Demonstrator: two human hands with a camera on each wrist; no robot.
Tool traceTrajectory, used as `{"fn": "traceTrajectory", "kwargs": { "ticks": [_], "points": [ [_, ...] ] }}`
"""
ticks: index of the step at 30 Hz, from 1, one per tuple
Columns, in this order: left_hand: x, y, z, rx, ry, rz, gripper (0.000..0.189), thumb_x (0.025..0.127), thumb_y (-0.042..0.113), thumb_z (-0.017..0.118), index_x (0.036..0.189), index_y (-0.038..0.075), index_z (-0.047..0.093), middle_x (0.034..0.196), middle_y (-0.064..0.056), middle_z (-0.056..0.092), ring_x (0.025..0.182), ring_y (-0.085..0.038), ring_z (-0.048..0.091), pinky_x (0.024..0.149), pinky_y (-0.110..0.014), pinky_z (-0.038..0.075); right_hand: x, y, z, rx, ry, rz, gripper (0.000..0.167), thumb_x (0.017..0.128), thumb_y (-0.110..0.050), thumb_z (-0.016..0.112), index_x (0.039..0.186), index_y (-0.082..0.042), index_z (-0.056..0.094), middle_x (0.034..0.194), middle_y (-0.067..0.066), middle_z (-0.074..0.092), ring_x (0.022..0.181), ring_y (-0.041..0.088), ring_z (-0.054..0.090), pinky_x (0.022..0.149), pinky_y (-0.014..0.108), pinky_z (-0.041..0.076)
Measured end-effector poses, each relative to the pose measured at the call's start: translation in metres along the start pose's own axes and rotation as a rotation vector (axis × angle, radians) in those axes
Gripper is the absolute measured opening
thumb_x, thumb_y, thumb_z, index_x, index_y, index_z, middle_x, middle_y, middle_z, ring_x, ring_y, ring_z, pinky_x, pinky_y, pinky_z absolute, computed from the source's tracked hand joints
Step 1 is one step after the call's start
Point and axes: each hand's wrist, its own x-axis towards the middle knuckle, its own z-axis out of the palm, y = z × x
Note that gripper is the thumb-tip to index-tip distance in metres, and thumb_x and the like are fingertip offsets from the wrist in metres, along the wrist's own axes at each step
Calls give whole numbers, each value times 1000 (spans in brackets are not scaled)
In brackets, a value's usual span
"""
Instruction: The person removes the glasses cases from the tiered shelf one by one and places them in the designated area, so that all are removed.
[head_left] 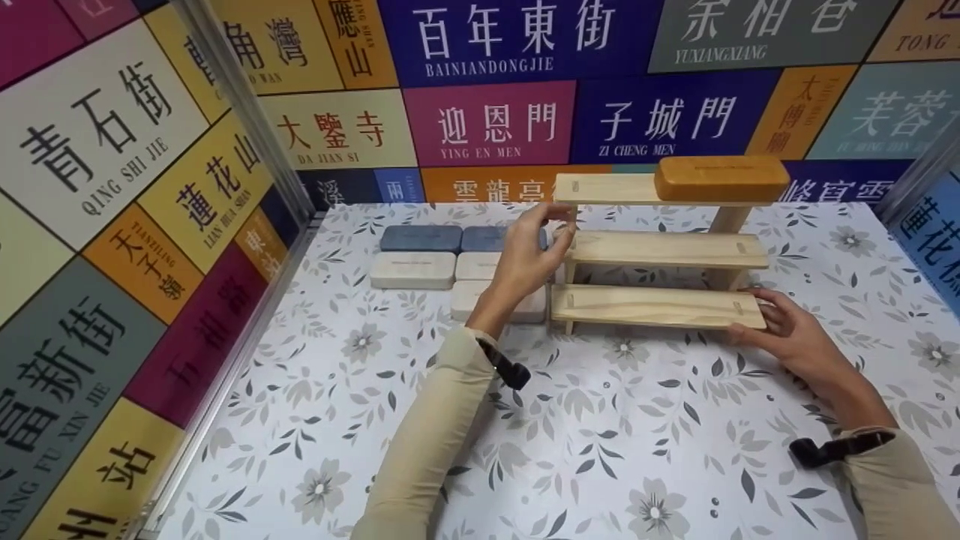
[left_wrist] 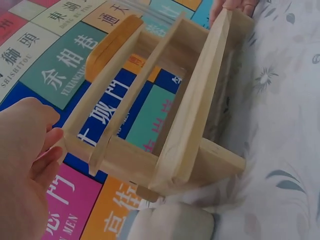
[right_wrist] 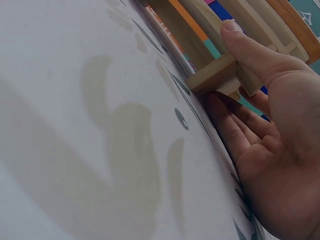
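A three-tier wooden stand of pale, stepped shelves sits on the table. My left hand is at its upper left end, thumb and fingers bent about the end of the upper shelf. In the left wrist view, the fingertips meet the shelf's corner. With the thumb in front and the fingers behind, my right hand grips the right end of the lowest shelf. An orange-brown rounded block lies on the right part of the top shelf.
Left of the stand lie two blue rounded blocks and several white ones, partly hidden by my left hand and forearm. The floral-patterned tabletop meets upright panels with coloured street-name signs at the back and left.
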Motion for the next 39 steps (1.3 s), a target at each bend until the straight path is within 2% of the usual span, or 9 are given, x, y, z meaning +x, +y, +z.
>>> {"fn": "traceTrajectory", "kwargs": {
  "ticks": [5,12,16,21,27,30,33,39],
  "points": [
    [17,9,7,45,3,11,32,106,17,70,137,5,69,131,-9,75,127,-22,68,114,-26,52,-1,-2,-1,-11,4,18,80,105,-13,73,169,-1,26,131,-35,59,117,-16,63,97,4,50],
    [37,25,16,66,-49,8,37,107,17,68,142,4,68,140,-10,72,127,-25,69,111,-31,56,0,-1,0,-10,4,3,78,105,-11,72,168,-1,27,131,-35,60,118,-15,63,98,4,50],
    [47,34,24,79,-126,-44,45,108,22,69,149,6,62,149,-9,67,137,-23,64,115,-23,51,0,-1,-1,-30,11,13,79,105,-13,73,169,-3,28,131,-35,59,117,-16,62,98,3,48],
    [59,45,37,60,-222,-119,54,108,26,69,156,7,54,159,-9,59,140,-19,64,116,-18,49,0,0,-1,-34,10,15,82,105,-13,73,169,-1,24,131,-35,58,117,-15,62,98,3,48],
    [69,59,54,86,-315,-143,64,109,31,67,164,8,43,166,-8,51,143,-16,62,117,-17,49,0,0,0,-6,6,-8,79,105,-9,72,168,2,26,131,-33,61,117,-13,64,97,5,52],
    [74,64,62,115,-348,-136,71,109,32,67,168,8,36,162,-9,55,140,-14,62,115,-18,49,2,1,1,11,2,-25,77,104,-7,72,167,1,27,133,-31,63,118,-11,65,97,7,54],
    [78,68,68,153,-363,-128,75,108,31,68,170,6,32,158,-8,58,135,-13,61,113,-18,48,2,1,2,6,1,-21,77,105,-9,72,167,-1,28,133,-31,62,118,-12,65,97,6,53],
    [86,75,83,178,-363,-188,83,107,32,69,172,7,23,171,-5,45,154,-11,47,126,-14,34,0,1,0,-5,1,-20,77,105,-8,72,167,-1,28,134,-32,60,119,-12,64,99,6,52]
  ]
}}
